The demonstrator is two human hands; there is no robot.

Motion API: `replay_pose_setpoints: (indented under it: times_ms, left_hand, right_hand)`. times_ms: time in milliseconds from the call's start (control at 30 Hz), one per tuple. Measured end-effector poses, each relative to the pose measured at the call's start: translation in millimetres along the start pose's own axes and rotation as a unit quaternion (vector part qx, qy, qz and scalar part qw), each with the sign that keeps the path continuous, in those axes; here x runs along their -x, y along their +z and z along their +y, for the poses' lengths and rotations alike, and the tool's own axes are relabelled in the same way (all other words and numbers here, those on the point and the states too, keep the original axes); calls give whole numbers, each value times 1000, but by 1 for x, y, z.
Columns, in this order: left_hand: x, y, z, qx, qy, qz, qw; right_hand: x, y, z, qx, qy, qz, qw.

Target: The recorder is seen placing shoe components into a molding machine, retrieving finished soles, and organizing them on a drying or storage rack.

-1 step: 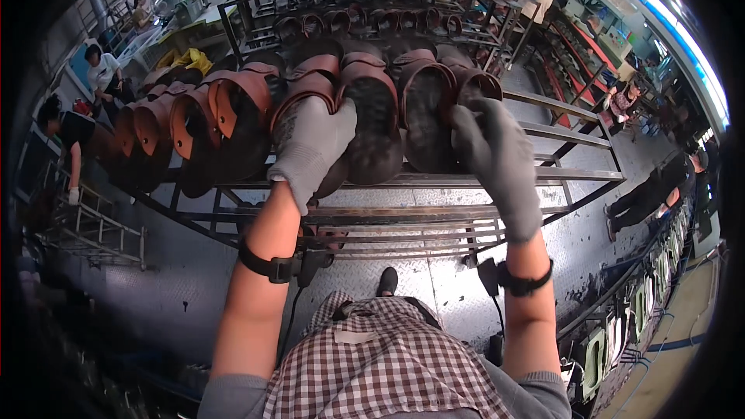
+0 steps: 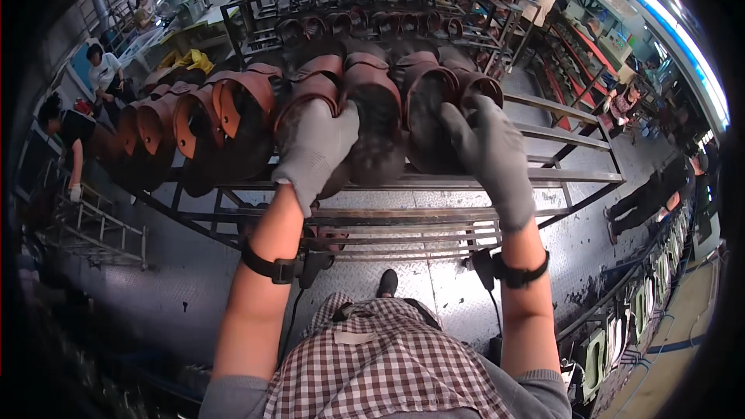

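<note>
Dark-soled sandals with wide reddish-brown straps stand in a row on a metal rack [image 2: 372, 212] before me. My left hand [image 2: 317, 143], in a grey knitted glove, is closed on a sandal [image 2: 309, 87] left of the middle; its fingertips are hidden. The thumb lies beside the neighbouring sandal [image 2: 373, 136]. My right hand [image 2: 493, 157], gloved alike and slightly blurred, grips the sandal [image 2: 481, 87] at the row's right end. Its thumb reaches toward the sandal [image 2: 428, 124] just left of that one. To the left, several sandals have loose strap ends [image 2: 225, 112] with small studs.
Behind the row rises a rack [image 2: 233, 27] filled with more sandals. A metal frame trolley [image 2: 101, 229] stands at left, near a person in black [image 2: 74, 128]. At right another person [image 2: 660, 190] is by a line of shoe-shaped moulds [image 2: 621, 326]. Other people work farther back.
My right hand has shifted slightly left and its thumb has moved left, away from the fingers. My left hand stays almost where it was on its sandal.
</note>
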State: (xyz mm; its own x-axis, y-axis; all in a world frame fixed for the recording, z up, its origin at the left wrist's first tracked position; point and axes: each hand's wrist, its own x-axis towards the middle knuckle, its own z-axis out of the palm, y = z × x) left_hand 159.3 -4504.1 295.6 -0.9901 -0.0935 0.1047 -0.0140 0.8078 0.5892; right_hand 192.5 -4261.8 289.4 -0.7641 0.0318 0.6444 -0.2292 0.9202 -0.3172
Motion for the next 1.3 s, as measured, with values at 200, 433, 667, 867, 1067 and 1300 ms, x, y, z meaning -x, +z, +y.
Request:
replay_pose_setpoints:
  times_ms: [200, 433, 667, 867, 1067, 1300]
  left_hand:
    - [-4, 21, -18, 137, 144, 142, 970]
    - [0, 16, -26, 130, 144, 146, 970]
    - [-10, 31, -26, 172, 105, -7, 980]
    - [-4, 35, -21, 206, 160, 59, 964]
    - [-2, 35, -16, 176, 110, 37, 977]
    - [5, 30, -17, 176, 162, 64, 969]
  right_hand:
    - [-28, 51, 19, 50, 46, -38, 997]
    - [-20, -13, 41, -155, 89, 10, 984]
    - [-1, -1, 54, 170, 120, -57, 976]
    - [0, 0, 53, 127, 122, -54, 983]
    - [-8, -1, 52, 112, 135, -66, 982]
    - [2, 9, 65, 84, 128, -19, 988]
